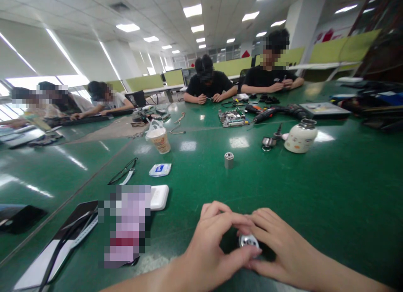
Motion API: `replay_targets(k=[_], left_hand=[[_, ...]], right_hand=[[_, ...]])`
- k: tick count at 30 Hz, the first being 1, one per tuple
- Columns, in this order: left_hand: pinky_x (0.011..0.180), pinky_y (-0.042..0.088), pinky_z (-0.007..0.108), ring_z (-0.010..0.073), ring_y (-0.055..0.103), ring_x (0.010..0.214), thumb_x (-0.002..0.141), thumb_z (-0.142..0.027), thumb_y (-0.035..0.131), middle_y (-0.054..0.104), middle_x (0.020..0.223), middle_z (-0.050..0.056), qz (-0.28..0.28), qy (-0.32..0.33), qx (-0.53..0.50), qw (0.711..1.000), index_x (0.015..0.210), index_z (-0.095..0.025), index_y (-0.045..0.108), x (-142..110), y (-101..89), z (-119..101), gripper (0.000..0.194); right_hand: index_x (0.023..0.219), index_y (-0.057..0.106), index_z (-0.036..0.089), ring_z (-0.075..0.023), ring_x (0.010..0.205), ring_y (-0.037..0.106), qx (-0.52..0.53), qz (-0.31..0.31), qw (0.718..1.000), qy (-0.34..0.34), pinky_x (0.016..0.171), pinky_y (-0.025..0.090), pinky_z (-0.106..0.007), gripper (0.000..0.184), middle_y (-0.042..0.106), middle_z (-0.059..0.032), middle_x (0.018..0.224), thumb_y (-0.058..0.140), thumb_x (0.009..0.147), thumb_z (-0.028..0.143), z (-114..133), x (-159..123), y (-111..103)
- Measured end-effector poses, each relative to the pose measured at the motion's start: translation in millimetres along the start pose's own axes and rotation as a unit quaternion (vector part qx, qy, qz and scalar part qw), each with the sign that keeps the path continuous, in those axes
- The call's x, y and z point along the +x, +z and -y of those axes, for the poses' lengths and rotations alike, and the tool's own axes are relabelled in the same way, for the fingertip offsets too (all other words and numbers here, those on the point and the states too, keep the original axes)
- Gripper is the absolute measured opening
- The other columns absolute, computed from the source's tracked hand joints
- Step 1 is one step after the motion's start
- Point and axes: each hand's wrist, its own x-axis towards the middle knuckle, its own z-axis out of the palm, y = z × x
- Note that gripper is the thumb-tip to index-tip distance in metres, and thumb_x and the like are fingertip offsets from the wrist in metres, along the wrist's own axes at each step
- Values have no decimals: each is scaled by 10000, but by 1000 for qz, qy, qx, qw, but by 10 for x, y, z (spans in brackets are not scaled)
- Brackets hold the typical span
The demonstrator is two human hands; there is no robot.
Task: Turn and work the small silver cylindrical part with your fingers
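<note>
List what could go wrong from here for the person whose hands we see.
The round metal part, held between the fingers of the left hand and right hand, might slip and roll on the glossy green table. The metal cylinder, standing unsupported beyond the hands, could be knocked over by a forward reach.

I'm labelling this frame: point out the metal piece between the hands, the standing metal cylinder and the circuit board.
Metal piece [249,241], head view: its visible round end.
Standing metal cylinder [228,161], head view: its side wall.
Circuit board [233,118], head view: near its middle.
</note>
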Motion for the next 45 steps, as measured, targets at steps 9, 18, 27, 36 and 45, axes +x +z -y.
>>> replay_targets(k=[9, 18, 27, 36, 45], left_hand=[[837, 450, 327, 181, 638, 908, 710, -3, 710, 738, 952, 22, 2, 25, -19, 999, 986, -194, 650, 2, -9, -31, 341], [838, 470, 332, 187, 658, 888, 821, -148, 735, 747, 891, 22, -74, 27, 14, 997, 969, -208, 674, 88, -123, 44, 172], [951, 422, 474, 264, 587, 1163, 834, -6, 638, 756, 1020, 22, -5, -65, 205, 977, 994, -214, 684, 116, -69, 619, 267], [891, 506, 298, 177, 677, 979, 846, -86, 684, 751, 950, 21, -39, -8, -6, 999, 988, -193, 678, 85, -79, 156, 178], [750, 509, 233, 161, 693, 812, 854, -67, 655, 745, 898, 24, 33, 35, -9, 999, 994, -183, 649, -13, -31, -49, 182]], right_hand=[[1214, 577, 185, -247, 976, 560, -15, 5, 1000, -2, 836, 453, -400, 419, 635, -100, 1118, 683, 825, 298, -10, 2, 10], [1129, 625, 183, -266, 1002, 584, -28, -1, 1000, -4, 861, 465, -418, 391, 648, -126, 1138, 684, 828, 426, -7, 1, -4], [1097, 647, 209, -280, 1003, 602, -24, -11, 1000, 11, 878, 459, -449, 371, 668, -118, 1160, 707, 804, 428, 12, 0, -13], [1124, 630, 185, -269, 1000, 585, -30, -5, 1000, 0, 857, 461, -422, 399, 651, -123, 1133, 695, 816, 431, -12, -5, 6], [1131, 607, 204, -247, 969, 586, -20, -24, 999, -14, 845, 461, -401, 356, 651, -98, 1092, 682, 830, 378, -3, -2, 5]])
